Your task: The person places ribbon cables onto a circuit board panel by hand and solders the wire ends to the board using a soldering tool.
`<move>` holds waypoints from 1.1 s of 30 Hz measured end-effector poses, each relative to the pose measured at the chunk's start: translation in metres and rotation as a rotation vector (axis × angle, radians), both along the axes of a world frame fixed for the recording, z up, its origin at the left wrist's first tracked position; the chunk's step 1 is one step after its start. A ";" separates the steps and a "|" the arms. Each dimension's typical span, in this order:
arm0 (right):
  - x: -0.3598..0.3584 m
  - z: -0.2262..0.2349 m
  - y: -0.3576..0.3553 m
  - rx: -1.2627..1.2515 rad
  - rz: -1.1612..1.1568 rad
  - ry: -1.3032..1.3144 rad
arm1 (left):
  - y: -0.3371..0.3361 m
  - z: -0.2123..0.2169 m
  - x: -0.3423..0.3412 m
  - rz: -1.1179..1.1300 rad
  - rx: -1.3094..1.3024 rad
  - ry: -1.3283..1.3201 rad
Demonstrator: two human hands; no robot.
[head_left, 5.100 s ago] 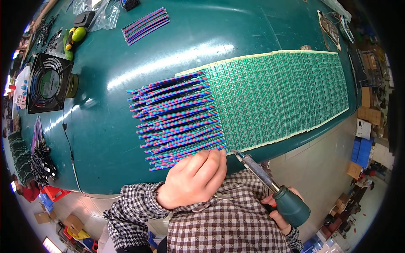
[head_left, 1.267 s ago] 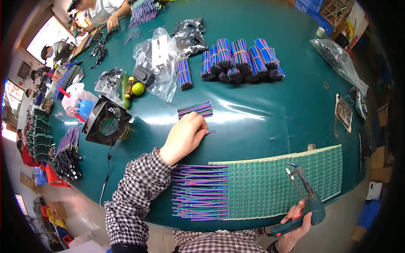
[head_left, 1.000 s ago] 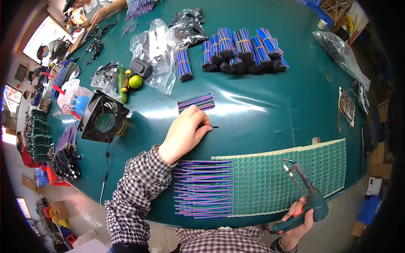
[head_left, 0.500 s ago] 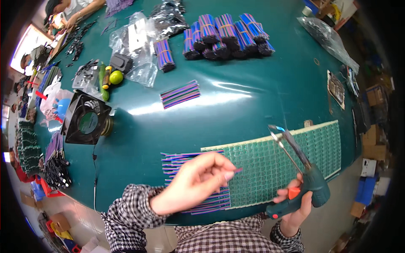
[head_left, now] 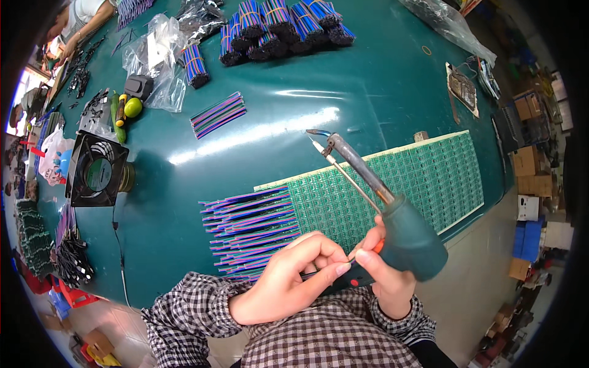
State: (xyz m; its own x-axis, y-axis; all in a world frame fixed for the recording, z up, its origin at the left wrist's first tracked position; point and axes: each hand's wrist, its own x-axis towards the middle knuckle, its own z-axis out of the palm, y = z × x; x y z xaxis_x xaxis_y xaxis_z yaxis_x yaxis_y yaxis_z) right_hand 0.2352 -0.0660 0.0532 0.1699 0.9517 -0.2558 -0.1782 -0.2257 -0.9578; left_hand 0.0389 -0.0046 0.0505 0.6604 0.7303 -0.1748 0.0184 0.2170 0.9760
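My left hand is closed in a pinch on a thin wire in front of my body; most of the wire is hidden. Close against it, my right hand grips a dark green soldering gun with an orange trigger. Its thumb and fingertip meet at the wire's end. The gun's metal tip and thin feed tube point up and left, above the table. Beneath lies a long panel of small green circuit boards. Rows of blue, pink and black striped wires rest along its left end.
Bundled wires are stacked at the back, with a loose wire group nearer. On the left stand a black fan, a green fruit and a plastic bag. Another person's arm shows at far left.
My right hand has brought the soldering gun left and inward, its fingers now meeting my left hand at the wire. My left hand has lowered toward my body. The whole view has shifted.
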 end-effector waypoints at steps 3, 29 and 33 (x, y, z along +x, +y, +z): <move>-0.006 0.001 0.004 -0.070 -0.137 0.180 | -0.011 -0.005 0.006 0.046 -0.151 -0.047; -0.019 -0.004 -0.004 0.028 -0.235 0.128 | -0.035 -0.013 0.020 0.366 -0.389 -0.261; -0.015 -0.002 -0.004 0.018 -0.142 0.075 | -0.037 -0.012 0.023 0.407 -0.332 -0.248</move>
